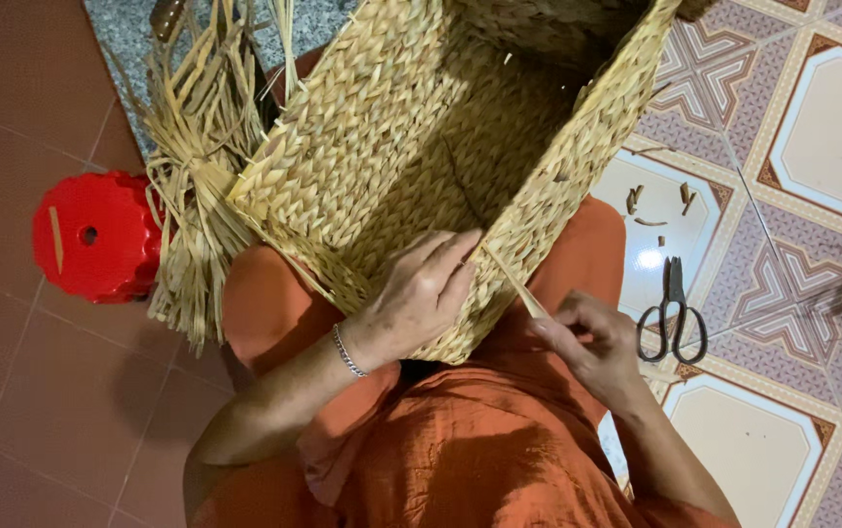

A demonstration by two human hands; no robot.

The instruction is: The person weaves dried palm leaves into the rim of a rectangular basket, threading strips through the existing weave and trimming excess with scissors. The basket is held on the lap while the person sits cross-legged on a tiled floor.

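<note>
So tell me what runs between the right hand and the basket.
In the head view, a single straw strand spans from the right hand up to the woven basket rim, where the left hand presses.
</note>
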